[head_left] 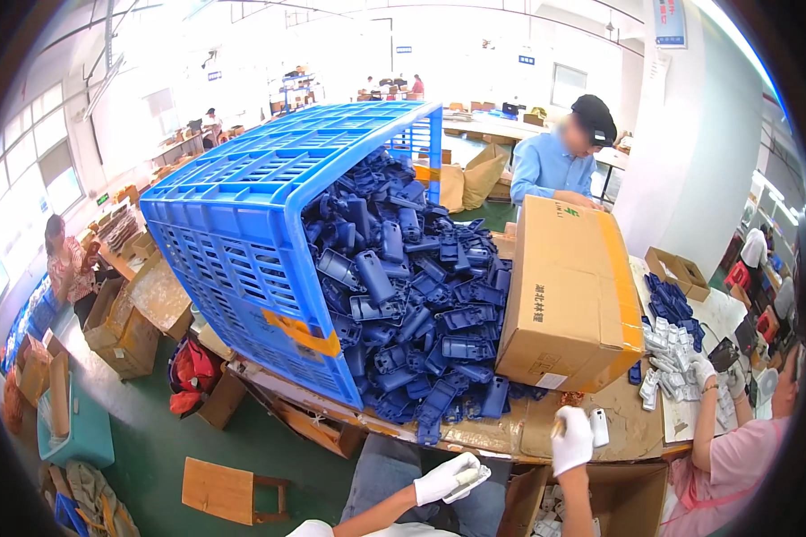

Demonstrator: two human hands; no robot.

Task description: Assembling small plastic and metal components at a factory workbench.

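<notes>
Gloved in white, my left hand [445, 480] is closed around a pale plastic casing [468, 482] above my lap. My right hand [571, 440], also in a white glove, is raised by the table's front edge with its fingers closed; what they hold, if anything, I cannot make out. Just right of it a white casing [599, 427] stands on the table. A large heap of dark blue plastic casings [421, 295] spills from a blue crate [233, 206] tipped on its side. Below my right hand an open carton [631, 501] has several pale parts in it.
A taped cardboard box [564, 295] stands right of the heap. Beyond it a co-worker in a blue shirt [542, 166] bends over work. At the right, a co-worker in pink [734, 465] handles a pile of white casings [667, 358]. A wooden stool [217, 490] stands at the lower left.
</notes>
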